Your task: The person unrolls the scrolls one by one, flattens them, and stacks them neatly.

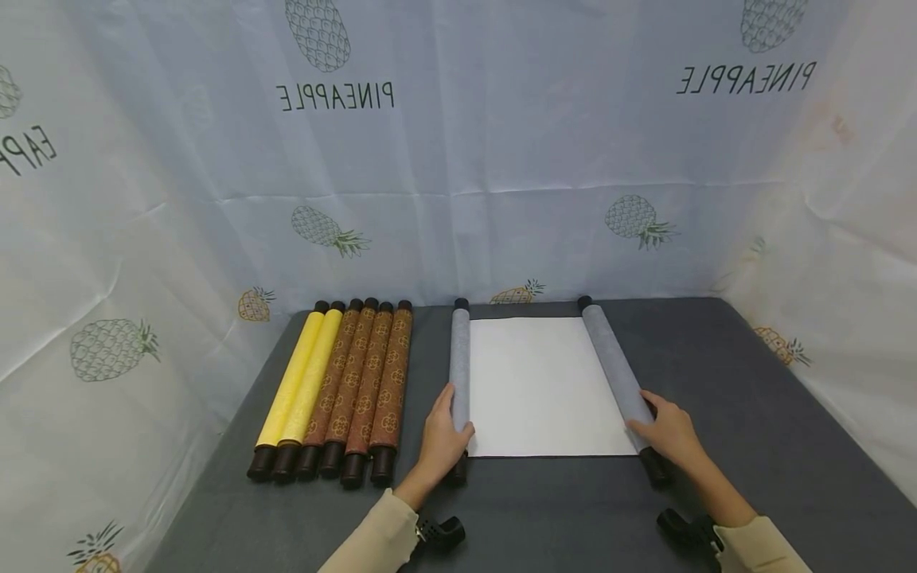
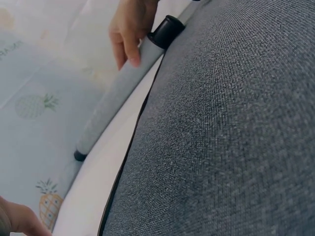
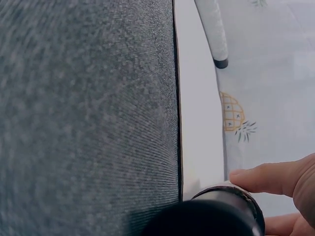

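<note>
1. Head view: pineapple-print curtain rises beyond the dark grey table.
2. White sheet lies mid-table between left grey roll and right grey roll.
3. Four brown rolls, then two yellow rolls, lie farther left.
4. Left hand and right hand stand apart, each gripping its grey roll toward the near end.

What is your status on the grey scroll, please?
Left hand and right hand gripping grey rolls; white sheet spread between; six rolled scrolls at left, not blocking.
</note>
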Available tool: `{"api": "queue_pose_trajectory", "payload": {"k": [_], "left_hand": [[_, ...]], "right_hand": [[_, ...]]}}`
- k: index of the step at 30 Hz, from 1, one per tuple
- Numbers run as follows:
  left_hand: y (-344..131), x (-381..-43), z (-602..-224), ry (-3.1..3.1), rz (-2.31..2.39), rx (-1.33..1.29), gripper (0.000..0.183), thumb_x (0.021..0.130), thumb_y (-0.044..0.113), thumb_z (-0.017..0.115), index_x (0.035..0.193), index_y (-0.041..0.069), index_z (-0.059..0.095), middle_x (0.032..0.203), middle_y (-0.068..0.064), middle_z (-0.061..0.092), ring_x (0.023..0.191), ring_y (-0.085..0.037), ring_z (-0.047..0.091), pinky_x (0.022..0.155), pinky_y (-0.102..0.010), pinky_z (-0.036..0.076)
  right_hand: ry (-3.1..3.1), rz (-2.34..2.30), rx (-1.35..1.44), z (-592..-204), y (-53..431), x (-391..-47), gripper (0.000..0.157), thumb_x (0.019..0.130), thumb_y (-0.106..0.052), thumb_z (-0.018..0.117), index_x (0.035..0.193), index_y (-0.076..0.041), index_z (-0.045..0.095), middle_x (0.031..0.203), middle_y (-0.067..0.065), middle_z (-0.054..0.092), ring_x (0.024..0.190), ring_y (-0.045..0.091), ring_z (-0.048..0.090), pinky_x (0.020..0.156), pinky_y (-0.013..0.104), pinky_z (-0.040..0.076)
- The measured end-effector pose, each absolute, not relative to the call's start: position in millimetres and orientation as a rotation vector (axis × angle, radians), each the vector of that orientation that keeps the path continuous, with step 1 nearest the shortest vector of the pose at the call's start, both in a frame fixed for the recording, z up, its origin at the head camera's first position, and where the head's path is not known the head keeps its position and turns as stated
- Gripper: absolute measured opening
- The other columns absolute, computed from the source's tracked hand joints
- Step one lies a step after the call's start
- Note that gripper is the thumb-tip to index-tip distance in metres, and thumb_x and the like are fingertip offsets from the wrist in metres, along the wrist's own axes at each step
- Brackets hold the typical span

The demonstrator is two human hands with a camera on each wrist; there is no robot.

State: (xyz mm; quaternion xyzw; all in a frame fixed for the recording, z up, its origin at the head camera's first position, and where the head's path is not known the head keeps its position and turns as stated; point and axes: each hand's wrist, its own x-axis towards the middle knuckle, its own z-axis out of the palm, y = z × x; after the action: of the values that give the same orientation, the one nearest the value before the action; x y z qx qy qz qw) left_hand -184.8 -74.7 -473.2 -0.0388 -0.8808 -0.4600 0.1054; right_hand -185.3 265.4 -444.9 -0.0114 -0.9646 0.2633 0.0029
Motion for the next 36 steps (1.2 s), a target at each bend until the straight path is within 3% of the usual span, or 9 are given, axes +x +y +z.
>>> {"api": "queue_pose_trajectory", "payload": {"k": [24, 36], "left_hand": [[-81, -185, -472, -2.542, -1.415, -0.106, 0.065, 0.077, -0.007, 0.061, 0.138, -0.014, 0.040, 0.147, -0.033, 0.039, 0.136, -0.048, 0.039, 0.111, -0.058, 0.034], [-86, -187, -474, -2.505, -1.412, -0.108, 0.062, 0.078, -0.009, 0.058, 0.137, -0.014, 0.041, 0.147, -0.032, 0.040, 0.136, -0.047, 0.040, 0.110, -0.058, 0.034]], "right_hand": [[-2.997, 0.857, -0.023, -446, 275, -186, 0.063, 0.086, -0.012, 0.061, 0.133, 0.023, 0.036, 0.131, 0.046, 0.043, 0.118, 0.059, 0.046, 0.094, 0.061, 0.044], [-2.949, 0.887, -0.003, -447, 279, -184, 0.058, 0.086, -0.009, 0.058, 0.131, 0.022, 0.040, 0.127, 0.045, 0.048, 0.115, 0.057, 0.050, 0.092, 0.060, 0.046]]}}
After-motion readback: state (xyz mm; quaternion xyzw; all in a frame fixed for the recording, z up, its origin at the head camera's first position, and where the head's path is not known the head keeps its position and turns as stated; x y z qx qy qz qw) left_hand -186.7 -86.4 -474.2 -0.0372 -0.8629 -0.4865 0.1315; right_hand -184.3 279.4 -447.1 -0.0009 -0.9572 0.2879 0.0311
